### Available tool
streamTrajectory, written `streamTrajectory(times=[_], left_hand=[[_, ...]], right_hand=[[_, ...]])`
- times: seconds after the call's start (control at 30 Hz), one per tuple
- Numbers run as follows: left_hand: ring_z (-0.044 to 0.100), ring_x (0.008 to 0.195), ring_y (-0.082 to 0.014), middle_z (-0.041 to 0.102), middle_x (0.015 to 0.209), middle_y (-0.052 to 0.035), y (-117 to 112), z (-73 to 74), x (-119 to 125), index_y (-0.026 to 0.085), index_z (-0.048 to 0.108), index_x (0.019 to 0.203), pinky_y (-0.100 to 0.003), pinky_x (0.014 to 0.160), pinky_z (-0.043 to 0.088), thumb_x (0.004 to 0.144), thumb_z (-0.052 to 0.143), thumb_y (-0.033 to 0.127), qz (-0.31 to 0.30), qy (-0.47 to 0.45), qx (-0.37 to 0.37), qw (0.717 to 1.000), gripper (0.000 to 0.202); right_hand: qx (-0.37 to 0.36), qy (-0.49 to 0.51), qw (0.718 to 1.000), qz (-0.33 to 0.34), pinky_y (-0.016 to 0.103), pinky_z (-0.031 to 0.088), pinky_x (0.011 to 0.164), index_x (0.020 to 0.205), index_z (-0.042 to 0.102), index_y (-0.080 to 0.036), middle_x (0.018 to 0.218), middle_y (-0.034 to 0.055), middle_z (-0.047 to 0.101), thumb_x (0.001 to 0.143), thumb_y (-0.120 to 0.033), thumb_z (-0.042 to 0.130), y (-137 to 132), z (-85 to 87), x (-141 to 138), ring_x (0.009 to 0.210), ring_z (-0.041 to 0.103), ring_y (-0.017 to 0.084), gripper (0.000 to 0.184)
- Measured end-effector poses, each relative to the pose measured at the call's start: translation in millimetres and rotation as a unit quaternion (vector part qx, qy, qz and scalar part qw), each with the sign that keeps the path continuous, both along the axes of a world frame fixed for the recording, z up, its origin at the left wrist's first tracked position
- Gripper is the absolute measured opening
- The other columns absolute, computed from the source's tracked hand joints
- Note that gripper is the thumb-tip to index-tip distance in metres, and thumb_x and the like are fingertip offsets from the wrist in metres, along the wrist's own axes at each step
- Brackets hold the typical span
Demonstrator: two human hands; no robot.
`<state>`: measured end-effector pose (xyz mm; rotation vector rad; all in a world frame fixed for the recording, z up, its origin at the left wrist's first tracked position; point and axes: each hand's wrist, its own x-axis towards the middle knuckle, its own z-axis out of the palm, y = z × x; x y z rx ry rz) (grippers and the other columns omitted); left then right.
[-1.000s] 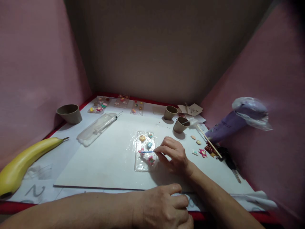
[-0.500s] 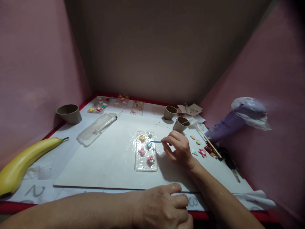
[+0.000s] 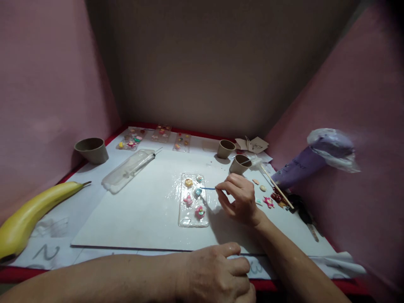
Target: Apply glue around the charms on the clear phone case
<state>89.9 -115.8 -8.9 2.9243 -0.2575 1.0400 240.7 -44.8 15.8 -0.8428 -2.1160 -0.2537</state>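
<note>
Between thumb and fingertips, my right hand [image 3: 238, 198] pinches a thin blue stick [image 3: 207, 188]. The stick's tip reaches over a clear phone case [image 3: 194, 221] lying flat and wet-looking on the white board, close to a small blue charm [image 3: 198, 192]. Also on the case are a yellow charm [image 3: 188, 182], a pink animal charm [image 3: 187, 200], a pink flower-like charm [image 3: 200, 211] and a round pale charm [image 3: 199, 178]. My left hand [image 3: 219, 271] rests at the board's front edge, fingers curled, with nothing visible in it; its fingertips are partly hidden.
Two beige cups [image 3: 226, 148] stand behind my right hand. Loose charms [image 3: 268, 202] and a wooden stick [image 3: 277, 187] lie rightward, near a purple tube [image 3: 293, 168]. At left are a yellow banana [image 3: 34, 214], another cup [image 3: 92, 150] and a clear pouch [image 3: 126, 170]. Decorated cases [image 3: 182, 142] lie behind.
My right hand has shifted very slightly right and down with the blue stick, whose tip stays over the case. The left hand has hardly moved.
</note>
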Motion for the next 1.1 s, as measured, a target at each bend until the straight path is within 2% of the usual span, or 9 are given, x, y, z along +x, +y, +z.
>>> streamTrajectory(times=[0.23, 0.67, 0.93, 1.1], left_hand=[[0.044, 0.065, -0.0167, 0.050, 0.058, -0.0006, 0.7, -2.3, 0.6, 0.009, 0.063, 0.072, -0.036, 0.065, 0.042, 0.087, 0.056, 0.009, -0.002, -0.003, -0.002, 1.000, 0.016], [0.044, 0.065, -0.0162, 0.049, 0.058, -0.0001, -0.1, 0.2, 0.9, 0.010, 0.063, 0.071, -0.034, 0.063, 0.041, 0.087, 0.059, 0.014, 0.000, -0.011, 0.004, 1.000, 0.017], [0.044, 0.065, -0.0163, 0.049, 0.058, -0.0003, 0.4, -0.4, 0.8, 0.010, 0.063, 0.071, -0.034, 0.063, 0.041, 0.087, 0.057, 0.011, -0.001, -0.011, 0.003, 1.000, 0.016], [0.045, 0.064, -0.0161, 0.049, 0.057, -0.0005, 0.1, 2.0, -0.1, 0.009, 0.063, 0.071, -0.035, 0.066, 0.042, 0.089, 0.056, 0.013, 0.001, -0.008, 0.002, 1.000, 0.019]], right_hand=[[-0.002, -0.009, 0.998, 0.065, 0.030, 0.030, 0.056, 0.076, 0.059, -0.016, 0.063, 0.0016, 0.050, 0.075, -0.007, 0.056, -5.3, -3.2, -6.5, 0.059, 0.041, 0.014, 0.010], [0.001, -0.030, 0.999, 0.039, 0.029, 0.032, 0.056, 0.074, 0.059, -0.017, 0.061, 0.0018, 0.051, 0.079, -0.009, 0.052, -4.2, -3.1, -8.3, 0.058, 0.043, 0.014, 0.011], [0.000, 0.015, 0.999, 0.033, 0.029, 0.032, 0.055, 0.077, 0.060, -0.018, 0.062, 0.0009, 0.049, 0.078, -0.009, 0.054, -3.5, -4.0, -6.9, 0.058, 0.042, 0.014, 0.011], [0.006, -0.004, 1.000, 0.011, 0.029, 0.033, 0.056, 0.076, 0.060, -0.017, 0.062, 0.0015, 0.049, 0.079, -0.008, 0.054, -0.6, -5.1, -7.5, 0.060, 0.043, 0.014, 0.011]])
